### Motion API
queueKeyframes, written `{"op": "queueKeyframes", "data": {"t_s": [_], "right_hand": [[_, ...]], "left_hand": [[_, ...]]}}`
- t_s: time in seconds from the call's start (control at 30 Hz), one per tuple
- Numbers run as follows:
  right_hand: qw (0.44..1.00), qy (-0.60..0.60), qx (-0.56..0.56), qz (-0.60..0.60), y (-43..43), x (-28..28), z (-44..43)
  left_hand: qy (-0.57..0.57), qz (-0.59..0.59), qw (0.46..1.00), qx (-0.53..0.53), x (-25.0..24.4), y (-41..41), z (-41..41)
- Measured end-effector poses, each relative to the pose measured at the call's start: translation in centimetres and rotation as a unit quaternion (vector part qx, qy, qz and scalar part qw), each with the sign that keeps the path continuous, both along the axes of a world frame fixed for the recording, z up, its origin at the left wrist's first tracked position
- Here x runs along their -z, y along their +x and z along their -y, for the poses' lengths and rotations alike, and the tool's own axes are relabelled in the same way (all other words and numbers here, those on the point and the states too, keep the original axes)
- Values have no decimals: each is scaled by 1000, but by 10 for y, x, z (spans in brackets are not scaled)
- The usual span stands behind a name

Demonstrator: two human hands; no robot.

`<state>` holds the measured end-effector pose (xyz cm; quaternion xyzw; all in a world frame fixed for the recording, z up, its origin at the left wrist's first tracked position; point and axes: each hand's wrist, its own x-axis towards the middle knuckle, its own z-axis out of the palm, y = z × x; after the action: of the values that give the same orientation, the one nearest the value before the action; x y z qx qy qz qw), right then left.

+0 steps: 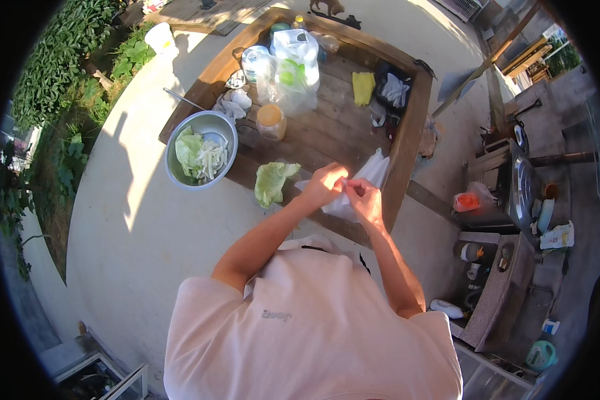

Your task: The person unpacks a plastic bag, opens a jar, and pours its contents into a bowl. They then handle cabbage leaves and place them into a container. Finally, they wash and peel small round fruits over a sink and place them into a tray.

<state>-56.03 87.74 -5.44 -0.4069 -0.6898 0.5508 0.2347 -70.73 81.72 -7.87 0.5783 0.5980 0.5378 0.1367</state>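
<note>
My left hand [326,185] and my right hand [366,199] meet at the fingertips over the near right corner of a low wooden table [325,132]. Both pinch what looks like a bit of a thin white plastic bag [374,170]; the exact part between the fingers is too small to make out. The bag spreads under and behind my hands. A pale green cabbage leaf [272,184] lies to the left, hanging over the near edge. Farther left, a metal bowl [171,165] holds a cabbage leaf [187,147] and white-green cut strips [212,162].
A jar with an orange lid [271,122] stands mid-table, before plastic bags [292,75] of goods. A yellow cloth [363,88] and black basket [394,90] sit far right. Raised wooden rims border the tabletop. A stone sink [500,305] is at right; a dog [327,6] is beyond.
</note>
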Motion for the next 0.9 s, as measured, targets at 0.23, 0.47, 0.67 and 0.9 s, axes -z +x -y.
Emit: {"op": "queueKeyframes", "data": {"t_s": [0.23, 0.47, 0.67, 0.9], "right_hand": [[1000, 9, 7, -10, 7, 8, -5], [997, 54, 12, 52, 4, -9, -11], [995, 82, -29, 50, 0, -10, -19], [989, 134, -59, 39, 0, -3, -18]], "left_hand": [[-4, -57, 998, -33, 5, 9, -2], [57, -27, 997, -35, -2, 17, -11], [-51, -20, 998, 8, -1, 3, -14], [-174, 133, 972, 84, -10, -24, -7]]}}
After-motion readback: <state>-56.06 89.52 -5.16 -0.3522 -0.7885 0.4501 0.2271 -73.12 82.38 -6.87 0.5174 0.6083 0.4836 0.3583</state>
